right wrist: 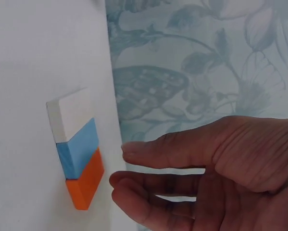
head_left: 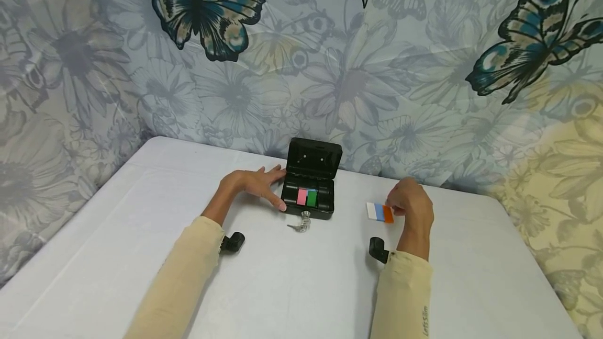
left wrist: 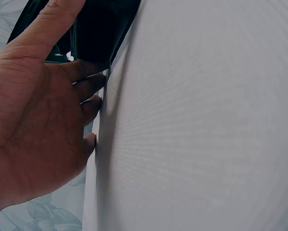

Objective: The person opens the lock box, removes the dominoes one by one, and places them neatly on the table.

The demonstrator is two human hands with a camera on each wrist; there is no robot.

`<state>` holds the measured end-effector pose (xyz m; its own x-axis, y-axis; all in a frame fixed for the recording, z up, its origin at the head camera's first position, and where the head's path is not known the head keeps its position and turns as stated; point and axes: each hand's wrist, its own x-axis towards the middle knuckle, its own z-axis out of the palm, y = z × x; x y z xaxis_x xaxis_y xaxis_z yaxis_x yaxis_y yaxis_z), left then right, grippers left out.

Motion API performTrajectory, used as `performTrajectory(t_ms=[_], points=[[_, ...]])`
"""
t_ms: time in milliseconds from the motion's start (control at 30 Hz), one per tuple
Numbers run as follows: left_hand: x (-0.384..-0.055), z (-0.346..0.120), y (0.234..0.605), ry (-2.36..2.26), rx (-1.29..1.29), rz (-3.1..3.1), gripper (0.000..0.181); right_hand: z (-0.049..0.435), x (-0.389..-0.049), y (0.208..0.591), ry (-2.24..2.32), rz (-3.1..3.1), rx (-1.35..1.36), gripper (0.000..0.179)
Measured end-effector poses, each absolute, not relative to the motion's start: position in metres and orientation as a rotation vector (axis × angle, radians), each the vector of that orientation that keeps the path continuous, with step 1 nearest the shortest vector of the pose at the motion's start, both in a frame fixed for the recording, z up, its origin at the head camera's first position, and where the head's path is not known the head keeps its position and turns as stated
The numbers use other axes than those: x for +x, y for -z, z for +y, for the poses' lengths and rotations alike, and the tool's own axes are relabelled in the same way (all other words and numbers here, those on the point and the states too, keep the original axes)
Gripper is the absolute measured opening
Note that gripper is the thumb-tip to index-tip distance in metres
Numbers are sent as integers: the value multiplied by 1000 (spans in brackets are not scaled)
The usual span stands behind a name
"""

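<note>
A small black cash box [head_left: 308,214] stands with its lid [head_left: 314,158] raised. Inside it lie a pink block [head_left: 302,196] and a green block [head_left: 312,199], with a sliver of blue at their far edge. My left hand [head_left: 259,183] rests against the box's left side, its fingers spread and thumb at the front corner. To the right, a white block [head_left: 371,211], a blue block [head_left: 379,212] and an orange block [head_left: 388,214] lie side by side on the table. Beside the orange one is my right hand [right wrist: 182,178], thumb and fingers apart with nothing between them.
Small keys [head_left: 299,227] hang at the front of the box, lying on the white table [head_left: 292,286]. Behind the table's far edge rises a wall cloth [head_left: 358,82] printed with flowers and butterflies. Each wrist carries a black camera [head_left: 233,242].
</note>
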<state>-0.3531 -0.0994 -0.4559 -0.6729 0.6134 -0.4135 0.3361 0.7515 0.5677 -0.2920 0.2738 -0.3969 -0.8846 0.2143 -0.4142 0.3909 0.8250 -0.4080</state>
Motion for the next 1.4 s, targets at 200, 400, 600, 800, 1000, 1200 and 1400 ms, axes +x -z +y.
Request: performTrajectory(t_ms=[200, 400, 600, 800, 1000, 1200, 1400], points=[[-352, -100, 456, -593, 711, 2350, 125, 263, -292, 392, 747, 2688, 324, 16], [-352, -99, 456, -596, 704, 2356, 124, 250, -294, 387, 772, 2733, 222, 17], [-352, -98, 457, -604, 699, 2348, 125, 239, -295, 382, 807, 2705, 165, 17], [-351, -98, 457, -598, 696, 2351, 123, 231, -297, 380, 802, 2704, 137, 16], [-351, -99, 458, -593, 695, 2350, 124, 223, -298, 380, 786, 2731, 88, 17], [-352, -99, 458, -593, 704, 2350, 123, 216, -298, 380, 866, 2730, 34, 17], [-353, -99, 458, -600, 714, 2351, 123, 210, -301, 381, 974, 2690, -62, 17]])
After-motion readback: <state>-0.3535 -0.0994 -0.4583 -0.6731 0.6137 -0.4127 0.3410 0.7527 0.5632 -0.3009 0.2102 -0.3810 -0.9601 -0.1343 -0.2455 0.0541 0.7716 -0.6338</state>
